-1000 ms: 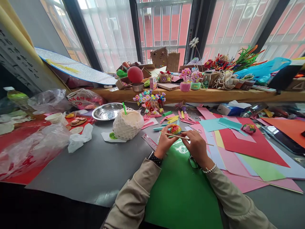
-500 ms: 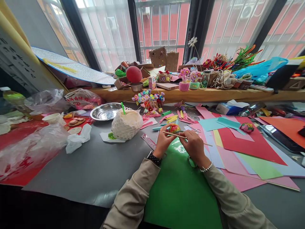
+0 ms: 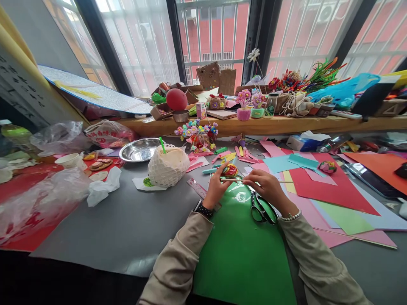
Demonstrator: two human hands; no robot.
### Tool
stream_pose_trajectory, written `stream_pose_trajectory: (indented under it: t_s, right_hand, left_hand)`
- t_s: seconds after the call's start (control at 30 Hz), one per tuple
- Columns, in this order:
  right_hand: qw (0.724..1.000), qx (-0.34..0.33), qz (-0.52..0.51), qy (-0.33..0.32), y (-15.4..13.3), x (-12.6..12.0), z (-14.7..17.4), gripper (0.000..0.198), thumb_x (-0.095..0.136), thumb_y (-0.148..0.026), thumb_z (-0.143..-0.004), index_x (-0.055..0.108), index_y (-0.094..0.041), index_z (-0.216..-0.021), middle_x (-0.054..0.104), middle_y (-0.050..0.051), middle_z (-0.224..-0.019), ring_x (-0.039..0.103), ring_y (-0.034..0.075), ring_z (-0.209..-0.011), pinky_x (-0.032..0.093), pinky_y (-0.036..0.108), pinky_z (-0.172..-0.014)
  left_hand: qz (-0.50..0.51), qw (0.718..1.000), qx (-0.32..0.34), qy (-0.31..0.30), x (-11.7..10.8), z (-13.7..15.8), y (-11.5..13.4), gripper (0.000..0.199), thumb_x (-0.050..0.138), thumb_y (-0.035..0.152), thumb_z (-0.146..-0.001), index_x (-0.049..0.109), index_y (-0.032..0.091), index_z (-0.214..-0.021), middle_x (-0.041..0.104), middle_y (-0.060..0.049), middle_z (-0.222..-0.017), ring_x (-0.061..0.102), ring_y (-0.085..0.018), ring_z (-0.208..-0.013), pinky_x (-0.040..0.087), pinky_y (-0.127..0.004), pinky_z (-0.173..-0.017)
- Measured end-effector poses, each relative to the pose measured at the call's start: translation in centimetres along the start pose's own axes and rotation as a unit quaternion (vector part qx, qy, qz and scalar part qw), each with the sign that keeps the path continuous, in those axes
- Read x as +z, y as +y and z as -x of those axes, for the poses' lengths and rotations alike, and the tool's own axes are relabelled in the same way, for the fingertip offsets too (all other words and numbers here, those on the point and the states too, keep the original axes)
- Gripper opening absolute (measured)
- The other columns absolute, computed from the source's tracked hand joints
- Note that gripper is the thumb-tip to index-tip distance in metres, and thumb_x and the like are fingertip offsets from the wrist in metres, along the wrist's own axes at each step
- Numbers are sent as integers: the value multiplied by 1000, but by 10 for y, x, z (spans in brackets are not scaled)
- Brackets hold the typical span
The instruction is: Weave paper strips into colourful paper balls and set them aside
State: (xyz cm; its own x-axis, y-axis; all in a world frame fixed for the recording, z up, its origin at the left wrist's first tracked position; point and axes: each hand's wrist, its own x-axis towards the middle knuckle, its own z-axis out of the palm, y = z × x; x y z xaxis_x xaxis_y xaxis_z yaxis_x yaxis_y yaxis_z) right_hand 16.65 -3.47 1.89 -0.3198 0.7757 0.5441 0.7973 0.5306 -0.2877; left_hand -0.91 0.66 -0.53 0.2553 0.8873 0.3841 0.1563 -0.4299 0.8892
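Observation:
My left hand [image 3: 215, 189] is closed around a small red and yellow folded-paper piece [image 3: 230, 170] and one end of a thin wooden stick [image 3: 235, 180]. My right hand [image 3: 267, 186] pinches the same stick farther along, and its other end sticks out to the right past the fingers. The stick lies almost level, just below the paper piece; whether the two touch is hidden. Under the hands is a glossy green sheet [image 3: 241, 258]. Black-handled scissors [image 3: 258, 214] lie on it beside my right wrist.
A ruler [image 3: 197, 188] lies left of the green sheet. Farther left stand a netted white coconut [image 3: 168, 167] with a green straw and a metal plate [image 3: 127, 151]. Coloured paper [image 3: 337, 186] spreads at right, with another folded-paper piece [image 3: 327, 167] on it. Behind runs a crowded wooden ledge [image 3: 222, 126].
My right hand has slid to the right along the stick, and the stick has turned from slanting to nearly level. More of the scissors shows below my right hand. My left hand keeps its grip.

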Motion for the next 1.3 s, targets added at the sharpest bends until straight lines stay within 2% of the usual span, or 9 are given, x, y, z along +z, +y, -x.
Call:
stream_pose_trajectory:
  t_s: [0.1, 0.2, 0.37, 0.5, 0.63, 0.73, 0.9, 1.1, 1.3]
  right_hand:
    - [1000, -7, -21, -1, 3, 3, 1, 25, 46, -38, -82, 63, -21, -86, 62, 4, -75, 55, 16, -71, 40, 26, -62]
    - [998, 28, -56, -11, 2, 3, 2, 23, 52, -34, -79, 59, -20, -95, 61, 2, -68, 53, 13, -59, 40, 25, -55]
    - [997, 17, -78, 5, -3, -1, 0, 17, 51, -33, -79, 59, -18, -76, 58, 3, -72, 51, 12, -61, 41, 24, -55]
    - [994, 16, -102, 24, -2, -1, 0, 18, 52, -34, -78, 60, -18, -77, 55, 4, -77, 52, 12, -64, 42, 24, -56]
    - [994, 27, -104, -7, 2, 3, 0, 17, 53, -33, -78, 59, -18, -83, 54, 1, -69, 50, 11, -58, 40, 24, -53]
    - [991, 40, -126, -23, 3, 5, -1, 16, 54, -32, -77, 58, -18, -83, 53, 1, -68, 50, 11, -59, 40, 23, -52]
    - [983, 68, -164, -45, 1, 4, -1, 16, 55, -32, -76, 60, -18, -80, 53, 1, -70, 51, 11, -60, 40, 22, -52]
    - [983, 60, -169, -40, -5, 4, -2, 18, 54, -35, -77, 59, -17, -77, 52, 1, -68, 50, 10, -59, 40, 22, -51]
    - [987, 62, -143, -28, -6, 8, -2, 14, 54, -31, -77, 59, -18, -75, 56, 2, -71, 53, 12, -63, 42, 24, -54]
  left_hand:
    - [53, 998, -12, -13, 1, -1, -3, 59, 64, 19, -65, 42, 21, -120, 56, -7, -112, 58, -18, -94, 46, -29, -82]
    - [117, 992, -26, -40, 3, -2, -6, 59, 65, 24, -64, 42, 19, -118, 58, -8, -107, 59, -18, -91, 47, -30, -80]
    - [203, 975, -68, -60, 3, -4, -4, 58, 68, 24, -60, 44, 18, -113, 60, -7, -96, 60, -17, -81, 48, -29, -73]
    - [181, 975, -92, -85, 3, -3, 0, 59, 67, 23, -61, 43, 17, -115, 61, -6, -93, 61, -15, -75, 48, -28, -70]
    - [151, 979, -88, -109, 4, -2, 0, 61, 68, 25, -60, 45, 16, -116, 60, -7, -94, 60, -15, -77, 46, -26, -70]
    - [146, 977, -94, -127, 4, -1, -2, 61, 67, 27, -62, 45, 15, -117, 62, -5, -86, 60, -13, -67, 46, -25, -67]
    - [164, 969, -108, -150, 3, 0, 1, 62, 66, 28, -63, 43, 15, -119, 61, -3, -76, 58, -11, -62, 43, -21, -59]
    - [183, 962, -122, -164, 2, 1, 4, 65, 65, 27, -64, 40, 17, -123, 61, 1, -66, 57, -10, -60, 42, -20, -59]
    - [175, 965, -121, -153, 4, 0, -3, 67, 68, 25, -62, 41, 20, -123, 64, -3, -84, 58, -10, -62, 43, -21, -60]
